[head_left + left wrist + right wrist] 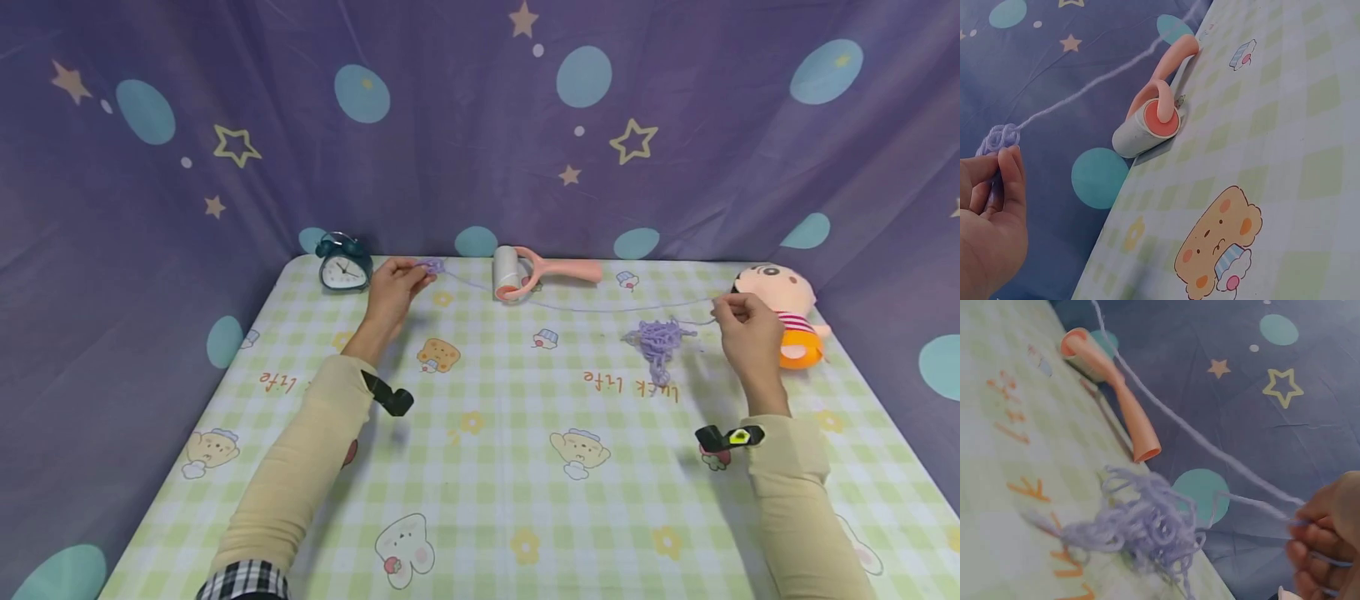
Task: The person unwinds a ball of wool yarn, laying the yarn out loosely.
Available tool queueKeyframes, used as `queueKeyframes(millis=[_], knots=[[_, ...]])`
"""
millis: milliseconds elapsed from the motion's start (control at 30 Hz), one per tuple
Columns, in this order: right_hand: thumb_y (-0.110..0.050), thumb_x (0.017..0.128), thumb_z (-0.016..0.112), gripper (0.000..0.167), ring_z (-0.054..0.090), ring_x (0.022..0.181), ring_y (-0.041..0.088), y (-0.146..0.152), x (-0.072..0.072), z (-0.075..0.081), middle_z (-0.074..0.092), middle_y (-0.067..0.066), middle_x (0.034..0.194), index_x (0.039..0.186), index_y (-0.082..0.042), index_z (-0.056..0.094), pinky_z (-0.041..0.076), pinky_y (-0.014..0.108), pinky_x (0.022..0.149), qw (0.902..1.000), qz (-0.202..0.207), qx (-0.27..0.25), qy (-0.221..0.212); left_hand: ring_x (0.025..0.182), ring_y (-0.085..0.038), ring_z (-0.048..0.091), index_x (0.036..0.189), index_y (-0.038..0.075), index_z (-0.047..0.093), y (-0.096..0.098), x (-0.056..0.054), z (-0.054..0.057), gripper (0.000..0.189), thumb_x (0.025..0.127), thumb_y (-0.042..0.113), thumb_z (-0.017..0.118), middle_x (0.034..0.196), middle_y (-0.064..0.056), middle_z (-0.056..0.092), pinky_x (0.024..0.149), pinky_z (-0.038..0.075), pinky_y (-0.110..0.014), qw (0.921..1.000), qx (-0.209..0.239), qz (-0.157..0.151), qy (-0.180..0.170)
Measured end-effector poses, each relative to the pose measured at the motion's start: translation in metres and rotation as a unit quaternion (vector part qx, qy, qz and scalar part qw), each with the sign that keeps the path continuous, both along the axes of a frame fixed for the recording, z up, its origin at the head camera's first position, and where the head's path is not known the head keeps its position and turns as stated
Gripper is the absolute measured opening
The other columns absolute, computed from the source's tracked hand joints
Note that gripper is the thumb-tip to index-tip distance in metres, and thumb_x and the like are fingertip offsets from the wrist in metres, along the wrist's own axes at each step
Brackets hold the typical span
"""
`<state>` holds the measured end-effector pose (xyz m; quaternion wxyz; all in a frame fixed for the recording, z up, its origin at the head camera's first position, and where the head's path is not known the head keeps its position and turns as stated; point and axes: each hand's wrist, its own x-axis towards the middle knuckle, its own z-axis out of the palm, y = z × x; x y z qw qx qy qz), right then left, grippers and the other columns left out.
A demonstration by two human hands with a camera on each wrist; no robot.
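A strand of purple yarn (600, 310) stretches between my two hands above the table. At the back left, my left hand (393, 298) pinches a small looped bundle of the yarn (1002, 137) between thumb and fingers. Over on the right, my right hand (750, 329) pinches the strand, its fingers curled in the right wrist view. From that hand a second length runs to a loose tangle of purple yarn (1147, 525), which looks slightly blurred there. The tangle lies just left of the right hand in the head view.
A lint roller with a pink handle (562, 268) lies at the table's back edge, behind the strand. A teal alarm clock (345, 265) stands left of my left hand. Behind my right hand lies a plush doll (798, 333). The table wears a green checked cloth (480, 500).
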<state>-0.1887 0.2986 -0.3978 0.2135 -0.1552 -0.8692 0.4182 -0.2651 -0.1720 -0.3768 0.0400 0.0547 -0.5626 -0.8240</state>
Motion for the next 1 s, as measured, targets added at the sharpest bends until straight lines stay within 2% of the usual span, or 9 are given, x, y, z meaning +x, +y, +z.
queueKeyframes(millis=[100,200,333,500,600,800,1000], knots=[[-0.033,0.097,0.053,0.036,0.051,0.069,0.001,0.002,0.001,-0.005,0.065,0.0,0.086,0.109,-0.002,0.065,0.042,0.012,0.055,0.9954,0.044,0.056,-0.064,0.072,-0.01,0.067,0.089,0.004,0.05,0.0,0.001,0.0,0.016,0.092,-0.011,0.053,0.083,-0.004,0.062,0.075,0.059,-0.017,1.0,-0.001,-0.003,0.001],[-0.033,0.098,0.051,0.036,0.053,0.074,0.012,0.004,0.002,-0.011,0.065,0.015,0.096,0.108,-0.002,0.065,0.043,0.018,0.058,0.9873,0.076,0.098,-0.1,0.072,-0.01,0.067,0.089,0.004,0.049,0.0,0.001,0.0,0.016,0.092,-0.011,0.053,0.084,-0.004,0.062,0.074,0.059,-0.017,1.0,0.002,-0.005,0.0],[-0.029,0.098,0.052,0.032,0.056,0.077,0.023,0.002,0.003,-0.018,0.066,0.019,0.095,0.106,0.0,0.065,0.043,0.025,0.063,0.9818,0.098,0.114,-0.116,0.072,-0.01,0.067,0.088,0.004,0.049,0.0,0.001,0.0,0.016,0.092,-0.011,0.053,0.084,-0.004,0.061,0.074,0.059,-0.017,1.0,0.002,-0.005,-0.001],[-0.025,0.097,0.053,0.031,0.058,0.084,0.029,0.0,0.004,-0.019,0.066,0.021,0.097,0.107,0.001,0.064,0.043,0.028,0.067,0.9812,0.106,0.112,-0.116,0.072,-0.011,0.067,0.088,0.004,0.05,0.0,0.001,0.0,0.016,0.092,-0.011,0.054,0.084,-0.004,0.061,0.074,0.059,-0.017,1.0,0.001,-0.007,-0.002],[-0.027,0.098,0.051,0.033,0.059,0.089,0.032,-0.002,0.003,-0.017,0.065,0.022,0.101,0.11,0.002,0.063,0.044,0.03,0.07,0.9839,0.094,0.11,-0.104,0.072,-0.011,0.067,0.088,0.004,0.05,-0.001,0.001,0.0,0.015,0.092,-0.01,0.054,0.084,-0.004,0.062,0.074,0.059,-0.017,1.0,-0.002,-0.009,-0.001],[-0.026,0.098,0.05,0.034,0.057,0.096,0.033,-0.013,-0.004,-0.006,0.063,0.021,0.104,0.113,0.001,0.062,0.042,0.038,0.078,0.9922,0.065,0.098,-0.041,0.072,-0.011,0.067,0.089,0.005,0.051,0.001,0.003,0.002,0.014,0.092,-0.008,0.055,0.083,-0.003,0.063,0.074,0.059,-0.017,0.9998,-0.015,-0.015,0.001],[-0.02,0.096,0.053,0.027,0.06,0.097,0.033,-0.041,-0.017,-0.001,0.066,0.02,0.103,0.111,0.0,0.064,0.042,0.042,0.083,0.9937,0.07,0.083,0.027,0.071,-0.01,0.067,0.088,0.006,0.051,0.002,0.002,0.003,0.015,0.091,-0.008,0.057,0.082,-0.002,0.064,0.07,0.058,-0.015,0.9995,-0.027,-0.016,-0.004]])
